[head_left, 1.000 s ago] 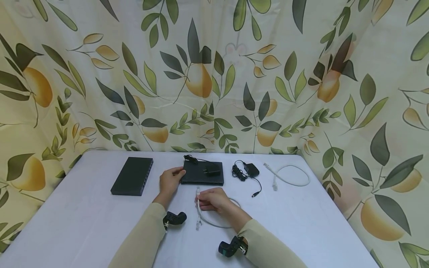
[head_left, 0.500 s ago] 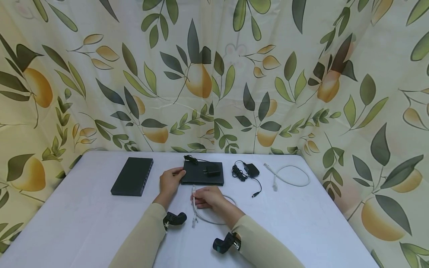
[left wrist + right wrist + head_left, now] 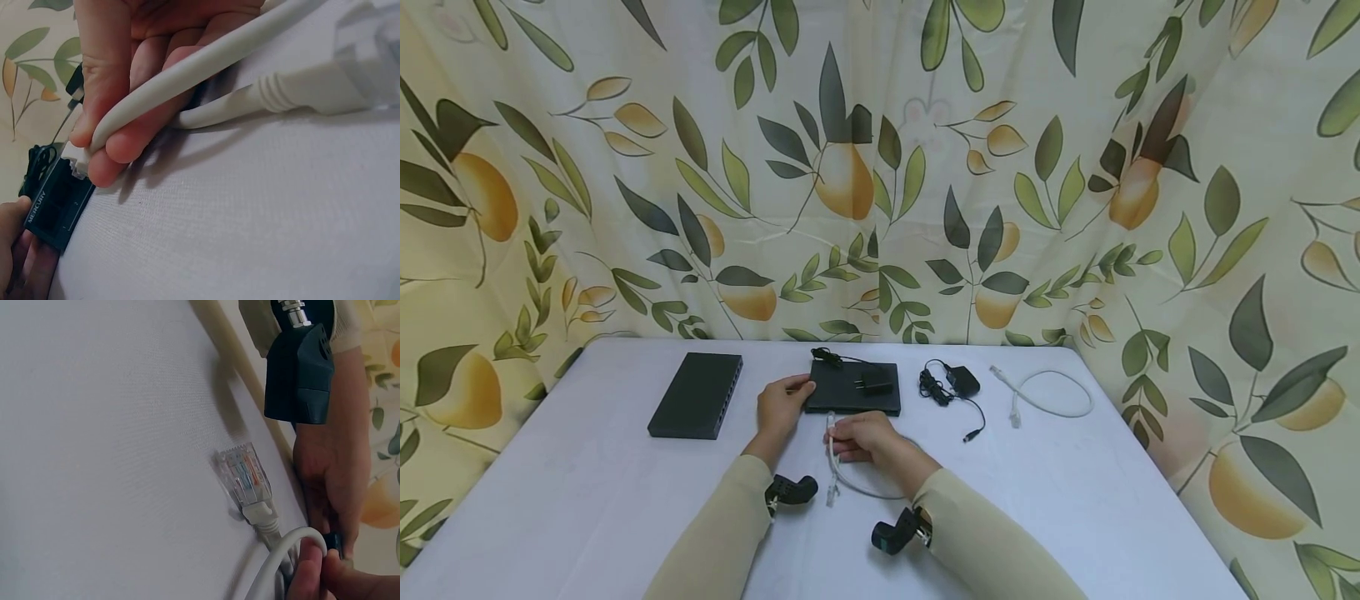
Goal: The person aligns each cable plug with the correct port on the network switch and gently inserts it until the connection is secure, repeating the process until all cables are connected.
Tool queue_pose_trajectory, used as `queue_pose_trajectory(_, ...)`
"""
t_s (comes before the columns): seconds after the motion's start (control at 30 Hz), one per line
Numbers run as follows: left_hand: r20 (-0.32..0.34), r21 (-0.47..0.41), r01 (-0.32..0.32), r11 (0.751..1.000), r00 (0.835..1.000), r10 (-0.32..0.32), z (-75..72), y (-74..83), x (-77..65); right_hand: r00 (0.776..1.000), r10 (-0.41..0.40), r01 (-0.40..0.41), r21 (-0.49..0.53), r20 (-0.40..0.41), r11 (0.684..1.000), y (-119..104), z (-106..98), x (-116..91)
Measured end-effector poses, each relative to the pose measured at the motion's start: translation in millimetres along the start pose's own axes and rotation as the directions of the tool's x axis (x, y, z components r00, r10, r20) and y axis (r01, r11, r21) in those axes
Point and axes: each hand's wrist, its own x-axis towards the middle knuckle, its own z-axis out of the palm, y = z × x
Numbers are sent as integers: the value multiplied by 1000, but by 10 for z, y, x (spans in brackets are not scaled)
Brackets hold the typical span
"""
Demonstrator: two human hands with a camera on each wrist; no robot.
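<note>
Black network switch (image 3: 850, 404), marked MERCURY in the left wrist view, lies near the table's back edge with a black power adapter (image 3: 876, 382) on top. My left hand (image 3: 780, 408) grips its left end, thumb above and fingers below. Between thumb and fingers, my right hand (image 3: 871, 440) pinches a white network cable (image 3: 187, 78) close to one plug. That plug is at the port side of the switch (image 3: 47, 215); fingers partly hide it, and how far it is inserted I cannot tell. The cable's other clear plug (image 3: 247, 475) hangs free over the cloth.
A larger black box (image 3: 696, 395) with a row of ports stands at the left. To the right lie another power adapter (image 3: 962, 381) with bundled cord and a second white cable (image 3: 1060, 412). A patterned curtain (image 3: 925, 250) rises behind the white table (image 3: 587, 500).
My right hand has carried the cable left and a little forward, bringing its plug up to the switch's front. My left hand and the switch have stayed put.
</note>
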Motion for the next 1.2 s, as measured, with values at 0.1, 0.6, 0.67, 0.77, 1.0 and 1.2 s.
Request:
queue_pose_trajectory(0.1,0,-4,-1,1000,1000,1,1,-3,1,1000,11,-11,-1,-5,1000,-25,5,4)
queue_pose_trajectory(0.6,-5,28,-7,1000,1000,7,3,8,-9,997,74,-72,64,-24,995,-59,19,105)
queue_pose_trajectory(0.67,-5,30,-9,1000,1000,9,6,5,-10,997,67,-65,74,-31,995,-54,29,111)
queue_pose_trajectory(0.77,-3,31,-5,999,1000,5,8,-1,-8,997,60,-56,90,-41,994,-45,43,119)
queue_pose_trajectory(1.0,-4,23,-2,1000,1000,2,-3,14,-9,997,35,-28,97,-69,995,-44,67,99)
queue_pose_trajectory(1.2,-3,19,-13,1000,1000,13,4,2,-10,997,-11,17,69,-82,997,-8,70,62)
